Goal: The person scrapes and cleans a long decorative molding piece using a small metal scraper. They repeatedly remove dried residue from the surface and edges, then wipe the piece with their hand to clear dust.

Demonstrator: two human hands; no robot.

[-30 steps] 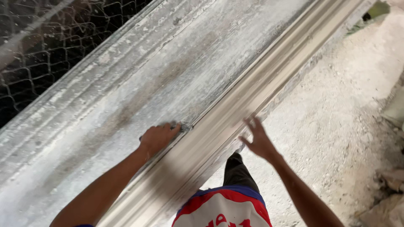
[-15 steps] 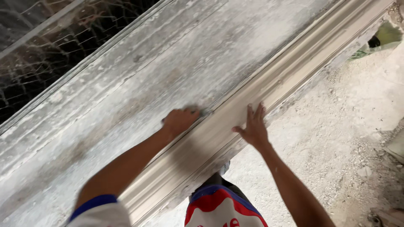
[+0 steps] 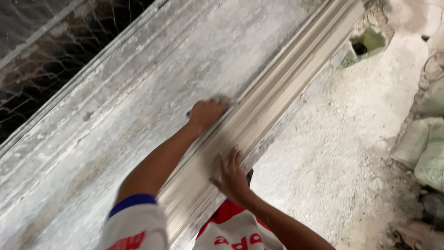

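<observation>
A long pale moulding (image 3: 282, 88) with stepped ridges lies diagonally along the edge of a dusty grey slab (image 3: 138, 102). My left hand (image 3: 206, 113) is closed over a small grey pad (image 3: 223, 99) and presses it against the moulding's upper ridge where it meets the slab. My right hand (image 3: 233, 176) rests flat on the moulding closer to my body, fingers spread, holding nothing. Both forearms reach forward from my white, red and blue shirt (image 3: 231, 231).
Wire mesh (image 3: 41, 60) runs behind the slab at upper left. Rough, powdery ground (image 3: 333, 153) lies to the right of the moulding. Pale sacks (image 3: 428, 148) are piled at the right edge, and a greenish hole (image 3: 363, 46) shows at upper right.
My left hand has slid farther away along the moulding with the pad. My right hand has drawn back toward my body and settled flat on the moulding. The view has tilted.
</observation>
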